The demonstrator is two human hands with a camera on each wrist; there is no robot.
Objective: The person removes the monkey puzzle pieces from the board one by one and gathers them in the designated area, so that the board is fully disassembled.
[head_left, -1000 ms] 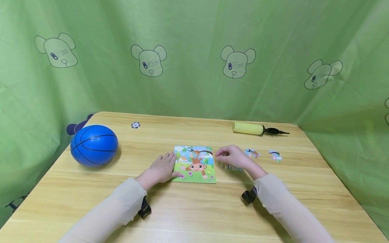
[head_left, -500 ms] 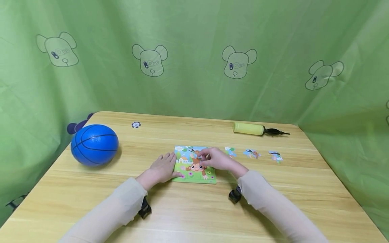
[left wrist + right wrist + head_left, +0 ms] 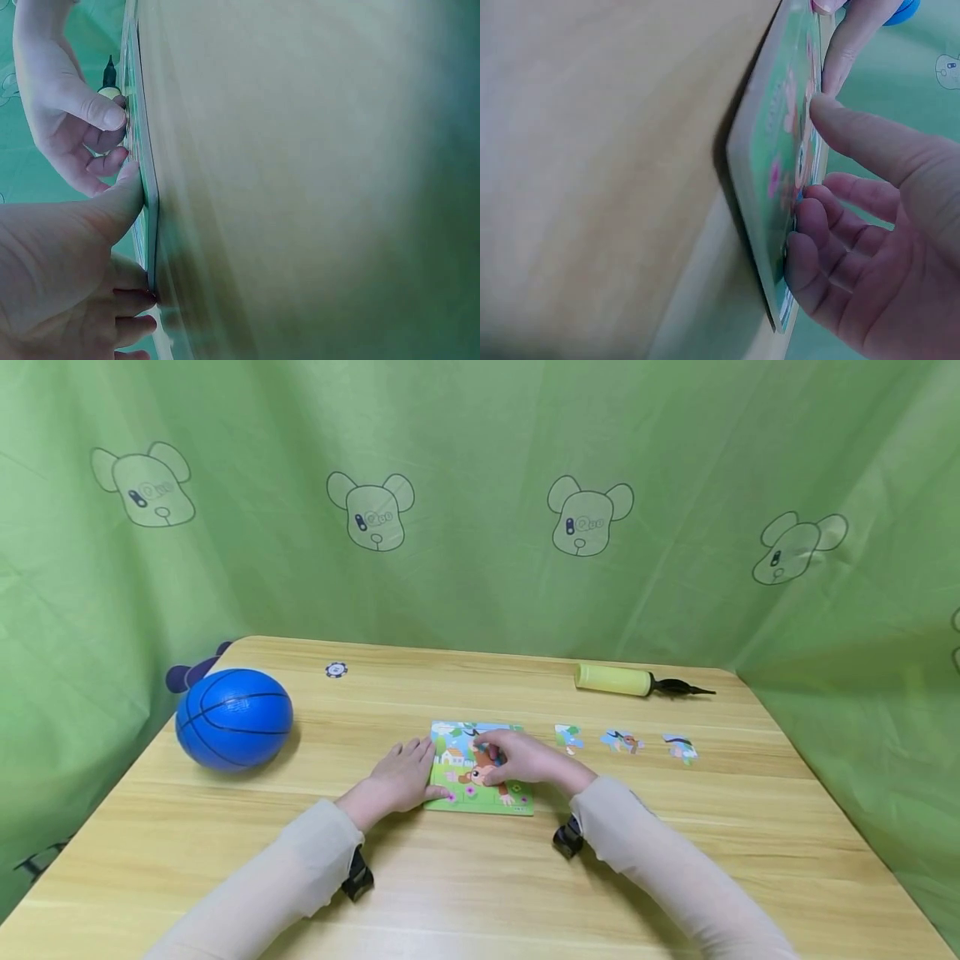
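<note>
A square monkey-picture puzzle (image 3: pixel 453 802) lies flat on the table. My left hand (image 3: pixel 401 774) rests at its left edge, fingers extended beside it and thumb (image 3: pixel 127 180) on the border. Over the puzzle's right half is my right hand (image 3: pixel 521 757), fingers bent and fingertips (image 3: pixel 802 251) touching the surface. The right thumb (image 3: pixel 836 124) touches the picture apart from those fingers. No separate piece shows between them, and the palm covers part of the picture. To the right lie loose puzzle pieces: one white-and-green (image 3: pixel 567 737), one with a bird (image 3: pixel 622 742), one with a branch (image 3: pixel 679 747).
A blue basketball (image 3: pixel 234 719) sits at the left of the wooden table (image 3: pixel 450 893). A yellow hand pump (image 3: pixel 615 679) lies at the back right. One round chip (image 3: pixel 336 670) is at the back left. Green fabric (image 3: pixel 480 593) hangs behind and beside the table.
My right hand has moved left from beside the puzzle onto it. Its thumb and fingers have then spread apart on the picture. The left hand has stayed in place.
</note>
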